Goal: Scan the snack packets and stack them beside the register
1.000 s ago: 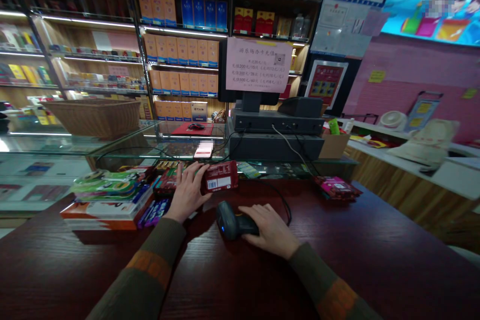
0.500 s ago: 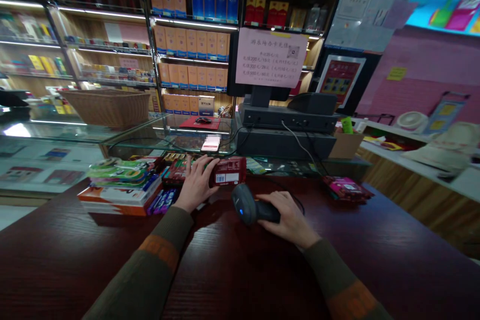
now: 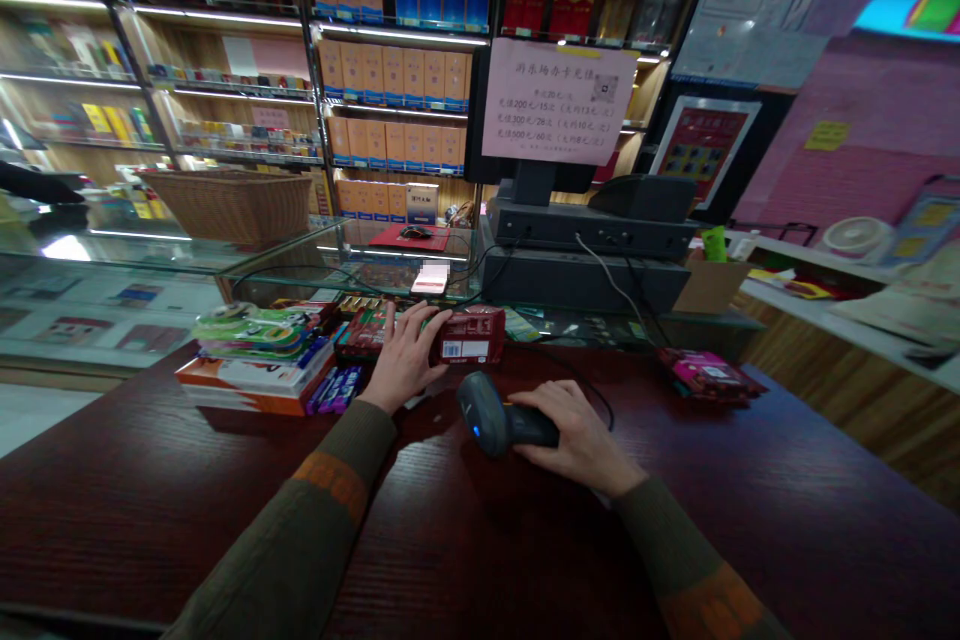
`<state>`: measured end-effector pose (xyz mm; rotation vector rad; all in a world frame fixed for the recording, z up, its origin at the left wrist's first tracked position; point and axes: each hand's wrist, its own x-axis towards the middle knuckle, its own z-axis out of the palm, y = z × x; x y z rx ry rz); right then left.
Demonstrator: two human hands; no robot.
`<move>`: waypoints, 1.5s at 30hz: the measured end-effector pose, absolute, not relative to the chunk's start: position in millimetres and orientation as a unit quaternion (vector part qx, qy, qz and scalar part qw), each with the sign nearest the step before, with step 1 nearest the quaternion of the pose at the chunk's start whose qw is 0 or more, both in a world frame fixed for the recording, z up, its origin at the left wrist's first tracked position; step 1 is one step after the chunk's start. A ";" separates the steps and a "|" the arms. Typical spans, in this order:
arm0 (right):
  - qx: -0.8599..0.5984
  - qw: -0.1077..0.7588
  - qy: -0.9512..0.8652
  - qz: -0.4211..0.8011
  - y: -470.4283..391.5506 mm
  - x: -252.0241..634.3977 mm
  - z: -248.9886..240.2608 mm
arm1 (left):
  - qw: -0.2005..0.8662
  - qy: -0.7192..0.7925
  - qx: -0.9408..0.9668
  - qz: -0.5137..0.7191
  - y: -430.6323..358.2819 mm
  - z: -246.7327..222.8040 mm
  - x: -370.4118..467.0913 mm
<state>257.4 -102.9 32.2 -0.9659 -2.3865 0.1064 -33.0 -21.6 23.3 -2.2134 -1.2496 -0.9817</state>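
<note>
My left hand (image 3: 405, 358) grips a dark red box (image 3: 471, 337) by its left end, holding it just above the dark wooden counter (image 3: 750, 490) with its white barcode label turned toward me. My right hand (image 3: 574, 435) is closed around the handle of a black barcode scanner (image 3: 487, 420) with a small blue light. The scanner's head sits just below the red box, slightly apart from it. A black cable runs from the scanner toward the till.
A stack of snack packs and flat boxes (image 3: 259, 360) lies left of my left hand. A pink packet (image 3: 709, 375) rests on the counter at right. Behind stand a glass display case (image 3: 225, 275), a till with monitor (image 3: 585, 240), a wicker basket (image 3: 229, 203) and stocked shelves (image 3: 390, 90).
The scanner has lifted a little and come closer under the red box. The view has drifted, so everything sits slightly further right; both hands keep their grips.
</note>
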 end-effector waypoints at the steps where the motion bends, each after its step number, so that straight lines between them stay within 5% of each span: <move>1: -0.360 0.279 -0.889 0.040 -103.0 257.4 32.0 | 0.207 -0.449 -0.793 -0.356 -21.4 22.9 -33.0; 28: -0.396 0.225 -0.885 0.097 -95.3 253.6 12.8 | 0.213 -0.451 -0.789 -0.357 -23.1 26.0 -33.9; 37: -0.500 0.486 -0.680 0.226 -56.6 252.0 22.2 | 0.211 -0.439 -0.798 -0.356 -25.4 29.3 -31.1; 45: -0.473 0.500 -0.649 0.323 -16.2 239.2 35.3 | 0.208 -0.426 -0.809 -0.348 -27.8 32.0 -26.8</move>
